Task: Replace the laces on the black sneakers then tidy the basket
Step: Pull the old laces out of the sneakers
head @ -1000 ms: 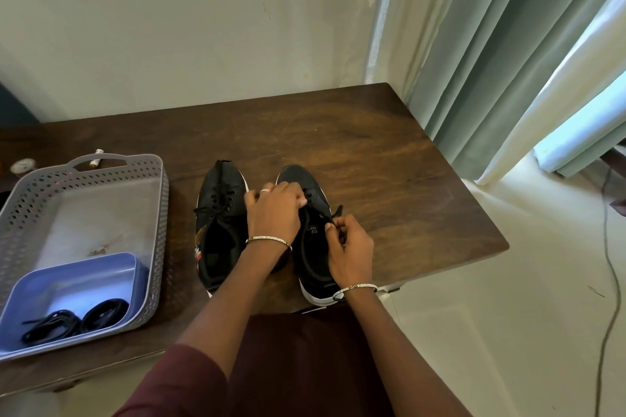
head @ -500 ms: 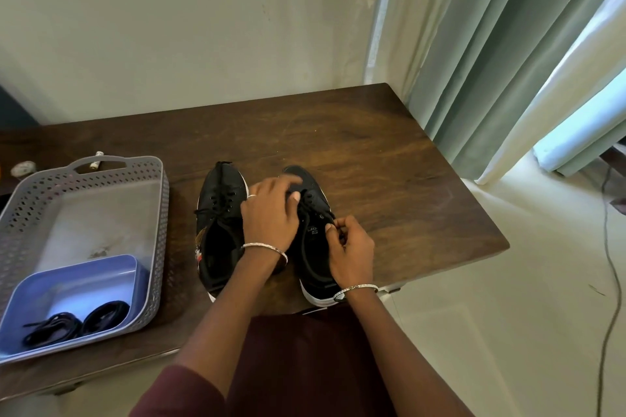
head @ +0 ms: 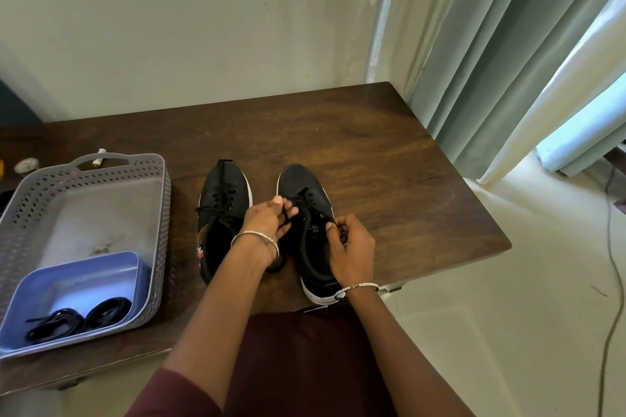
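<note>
Two hands work on the sneaker [head: 305,179] just right of centre frame. The left hand [head: 267,225] pinches a loop of black lace [head: 306,196] between thumb and fingertips above the tongue. The right hand [head: 352,247] has its fingers curled in at the upper eyelets on the shoe's right edge. It is probably nipping the other strand, though black cord on black fabric makes that hard to confirm.

The lace looks thin, limp and nearly weightless. It should slide freely through the eyelets and is best held close to the hole or at its stiff tip, since a long slack length would only flop. The shoe has a soft upper on a firmer white sole and is probably light enough to skid on the smooth bench [head: 372,152]; bracing it at the collar or heel would steady it.

Touching or nearly touching it on the left stands the second sneaker [head: 223,193], laced. At lower left, the grey basket [head: 166,213] holds a blue tray [head: 74,281] with coiled laces [head: 79,316].
</note>
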Demonstrator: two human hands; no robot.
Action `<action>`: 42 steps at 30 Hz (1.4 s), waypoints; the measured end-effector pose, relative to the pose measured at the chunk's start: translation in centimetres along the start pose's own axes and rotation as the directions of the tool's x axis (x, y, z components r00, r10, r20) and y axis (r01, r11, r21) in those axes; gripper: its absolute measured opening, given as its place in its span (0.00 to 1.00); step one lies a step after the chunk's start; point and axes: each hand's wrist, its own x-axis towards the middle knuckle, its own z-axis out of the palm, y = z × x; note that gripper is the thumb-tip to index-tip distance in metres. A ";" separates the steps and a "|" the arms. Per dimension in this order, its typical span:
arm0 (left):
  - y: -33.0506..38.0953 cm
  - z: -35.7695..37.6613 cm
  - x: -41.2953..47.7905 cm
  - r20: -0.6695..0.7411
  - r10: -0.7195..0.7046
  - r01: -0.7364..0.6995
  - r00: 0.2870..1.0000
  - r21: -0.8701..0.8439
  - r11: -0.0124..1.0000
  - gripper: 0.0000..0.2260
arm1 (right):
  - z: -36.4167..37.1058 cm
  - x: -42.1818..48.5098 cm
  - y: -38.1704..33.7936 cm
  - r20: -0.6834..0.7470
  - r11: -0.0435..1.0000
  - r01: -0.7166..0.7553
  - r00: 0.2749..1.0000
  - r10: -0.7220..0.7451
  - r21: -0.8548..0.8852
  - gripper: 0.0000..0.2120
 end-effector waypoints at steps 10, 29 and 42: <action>-0.9 -1.8 1.0 0.075 0.566 -0.479 0.821 0.629 0.612 0.07 | 0.0 -0.1 0.2 -0.020 0.998 0.036 0.999 -0.037 -0.045 0.05; 2.7 -1.7 -0.2 -0.113 0.073 -0.073 0.991 0.008 0.997 0.06 | 0.2 -0.1 0.4 -0.018 1.000 0.021 1.000 -0.021 -0.023 0.06; -4.9 -0.1 -3.2 0.192 0.666 -0.447 0.721 0.863 0.236 0.13 | -0.2 0.4 -0.1 0.051 0.992 0.064 0.997 -0.059 -0.106 0.01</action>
